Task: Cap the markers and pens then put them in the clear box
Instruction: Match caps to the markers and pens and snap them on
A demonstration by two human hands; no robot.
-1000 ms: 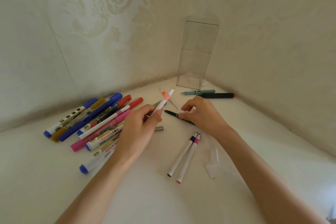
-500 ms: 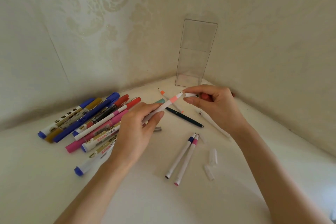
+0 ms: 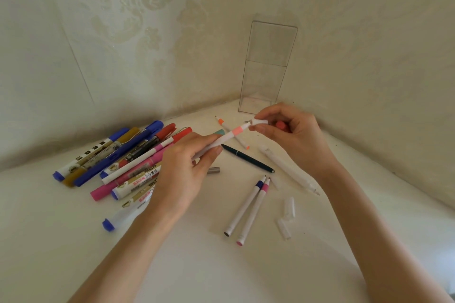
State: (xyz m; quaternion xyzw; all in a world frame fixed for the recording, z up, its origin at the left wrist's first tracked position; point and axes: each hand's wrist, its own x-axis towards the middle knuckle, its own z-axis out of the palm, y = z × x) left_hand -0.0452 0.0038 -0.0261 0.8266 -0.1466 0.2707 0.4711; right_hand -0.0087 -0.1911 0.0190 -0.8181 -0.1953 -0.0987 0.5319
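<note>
- Salmon-banded pen (image 3: 229, 134) is the one I'm working on, seen from my head camera. It is held off the table (image 3: 197, 265) and slants up to the right, with its tip end at my right hand.
- My left hand (image 3: 179, 174) has fingers and thumb curled round the lower barrel. My right hand (image 3: 293, 135) pinches the small pale cap (image 3: 261, 121) between thumb and forefinger, right at the pen's tip. I cannot tell whether the cap is fully seated.
- To cap it well, I judge I should line the cap up with the barrel and keep my left hand steady. Then I should push straight along the pen until it stops. The nib looks fine and the cap is small, so an angled push could miss or bend the nib.
- The clear box (image 3: 266, 69) stands upright in the corner, just beyond my right hand. I see no pens in it, so most of the task looks undone.
- To the left of my hands lies the heap of markers (image 3: 128, 162); most look capped.
- Nearer me, two thin pens (image 3: 248, 206) lie side by side with bare tips. Two loose clear caps (image 3: 288, 206) lie near them on the right and are probably theirs.
- A dark green pen (image 3: 248, 158) and a long white pen (image 3: 288, 170) lie on the table below my hands.
</note>
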